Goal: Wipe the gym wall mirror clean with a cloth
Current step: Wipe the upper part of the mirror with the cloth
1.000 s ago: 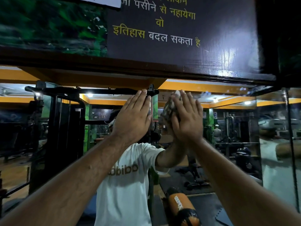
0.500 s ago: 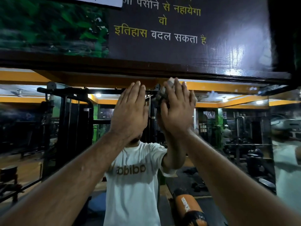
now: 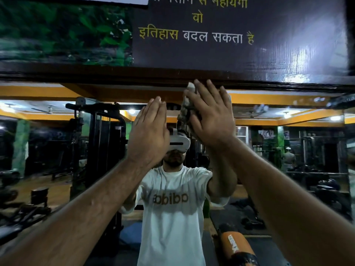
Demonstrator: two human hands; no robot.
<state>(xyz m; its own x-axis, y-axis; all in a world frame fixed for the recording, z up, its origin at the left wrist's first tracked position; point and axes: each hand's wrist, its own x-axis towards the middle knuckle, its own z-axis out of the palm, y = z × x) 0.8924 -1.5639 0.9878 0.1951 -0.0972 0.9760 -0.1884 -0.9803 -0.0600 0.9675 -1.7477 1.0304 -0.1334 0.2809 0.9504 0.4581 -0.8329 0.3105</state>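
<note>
Facing a wall mirror (image 3: 57, 150), both arms raised toward the glass. Right hand (image 3: 210, 116) flat, fingers straight and spread, pressing a crumpled grey-white cloth (image 3: 185, 108) against the mirror right at its top edge, just under the dark wooden frame (image 3: 96, 73). Cloth bunched beneath the palm, poking out past the fingertips above and along the thumb side, hanging slightly toward the left hand. Left hand (image 3: 148, 134) beside the cloth, lower on the glass, open with fingers straight and close together, holding nothing; contact with the mirror itself not clear. Small gap between the two hands, not touching.

Above the frame, a dark sign (image 3: 240, 35) with yellow and white lettering, and next to it, further from the cloth, a green leafy picture (image 3: 63, 31). Below the cloth in the reflection: a white T-shirt (image 3: 172, 217) with brown lettering and a white headset (image 3: 178, 143). Also reflected, to the left of the hands, a black weight machine (image 3: 99, 141); low and to the right of the shirt, an orange and black bag (image 3: 237, 246) on the floor. Yellow ceiling beams and lit ceiling lamps behind.
</note>
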